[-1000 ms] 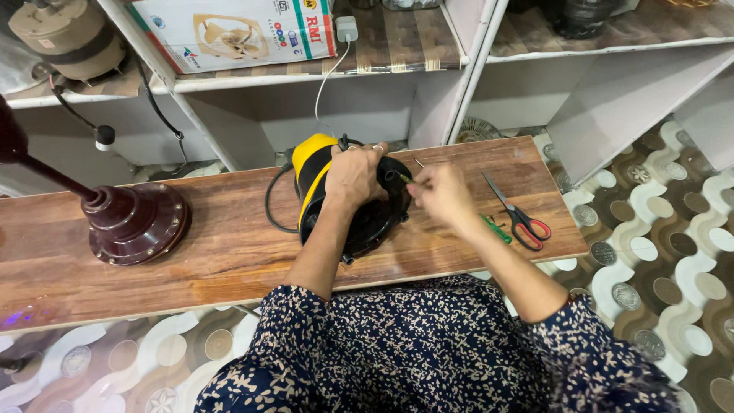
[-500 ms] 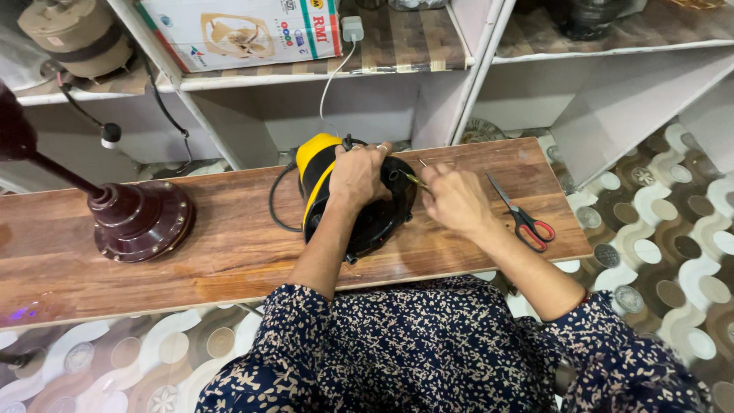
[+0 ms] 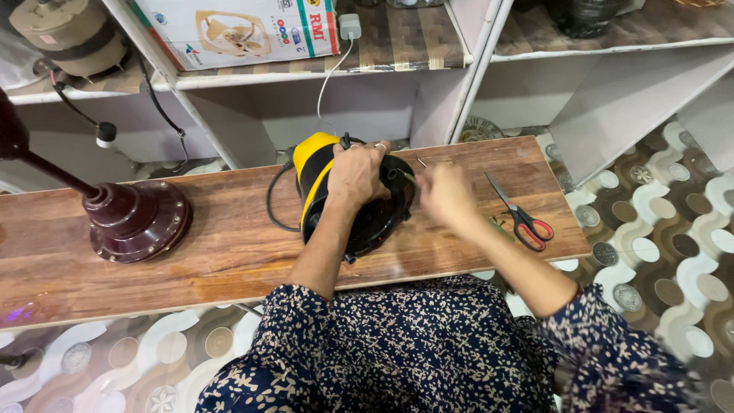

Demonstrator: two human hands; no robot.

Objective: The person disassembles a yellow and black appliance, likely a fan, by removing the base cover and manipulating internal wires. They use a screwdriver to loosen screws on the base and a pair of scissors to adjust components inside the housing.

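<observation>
Yellow-and-black appliance [image 3: 336, 191] lies on its side at centre frame on the wooden board [image 3: 229, 245]; left hand [image 3: 355, 174] rests on top, fingers curled down over the black housing, gripping it; right hand [image 3: 446, 195] sits just right of the appliance, blurred, fingers bunched; whether it holds anything cannot be told; red-handled scissors [image 3: 524, 216] lie right of that hand; maroon fan base [image 3: 138, 222] stands at left of frame; cardboard box [image 3: 237, 27] on the shelf, upper left.
</observation>
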